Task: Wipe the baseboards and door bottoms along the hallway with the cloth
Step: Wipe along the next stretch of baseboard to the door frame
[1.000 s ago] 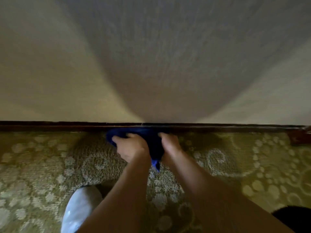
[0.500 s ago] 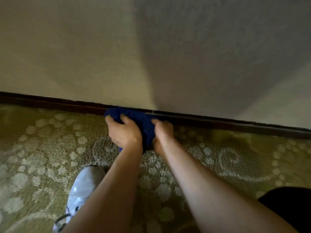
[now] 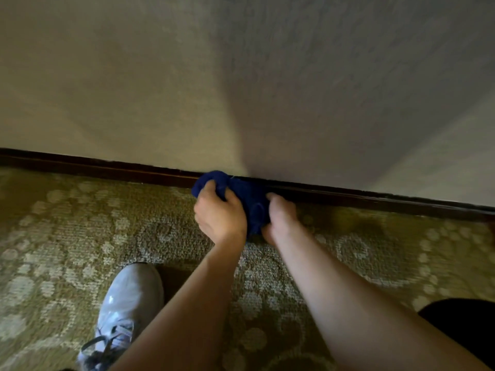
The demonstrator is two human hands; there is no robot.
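A dark blue cloth (image 3: 247,198) is bunched against the dark brown baseboard (image 3: 107,167) where the wall meets the carpet. My left hand (image 3: 218,214) grips the cloth's left side, fingers curled into the fabric. My right hand (image 3: 280,216) holds its right side, with fingertips close to the baseboard. Part of the cloth is hidden between the two hands. No door shows in this view.
A beige textured wall (image 3: 160,89) rises above the baseboard. Patterned olive carpet (image 3: 67,236) covers the floor. My white sneaker (image 3: 126,306) stands at the lower left, and a dark shape (image 3: 466,328) sits at the lower right edge.
The view has swung, so the baseboard now slants down to the right. Both hands stay on the cloth against the baseboard, and the cloth looks more bunched than before.
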